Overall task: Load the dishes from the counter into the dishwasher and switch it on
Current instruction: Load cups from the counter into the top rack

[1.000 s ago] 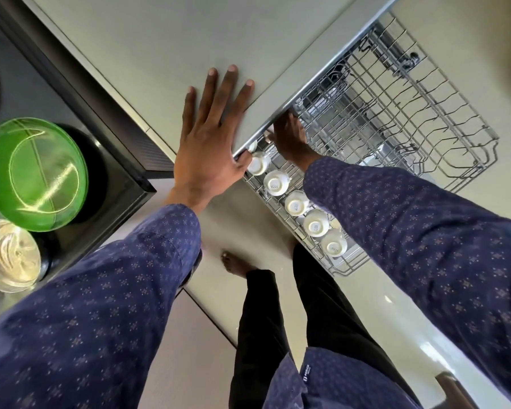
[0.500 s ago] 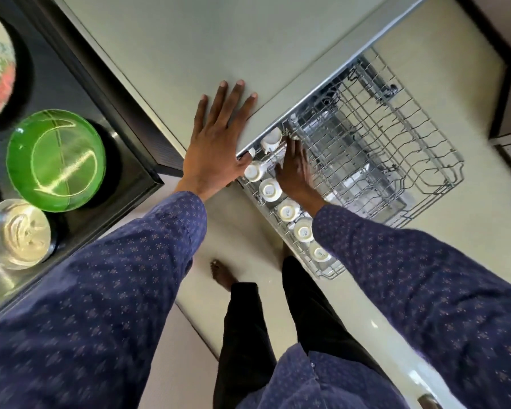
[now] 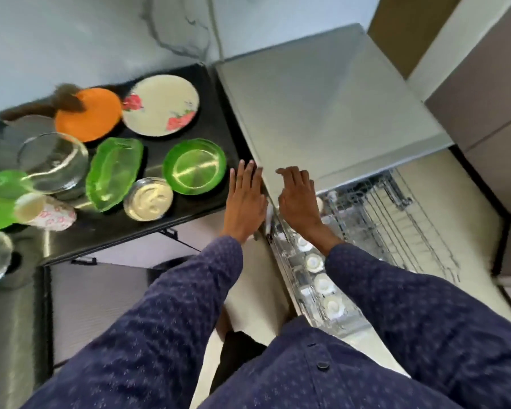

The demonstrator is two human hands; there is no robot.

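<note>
Grey dishwasher top (image 3: 322, 113) beside the black counter (image 3: 148, 231) holding plates and bowls. Pulled-out wire rack (image 3: 396, 225) holds white cups (image 3: 314, 262) along its left edge. Left hand (image 3: 245, 202) and right hand (image 3: 298, 199), fingers straight, hold nothing.

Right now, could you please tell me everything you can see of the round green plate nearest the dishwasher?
The round green plate looks like translucent bright green glass or plastic, with a raised rim and a flat, shiny centre that reflects light. It lies flat, face up and empty, on the black counter, near the edge beside the dishwasher. A small steel bowl sits close by it; contact is unclear. The left hand is just beside it, not touching.
</note>
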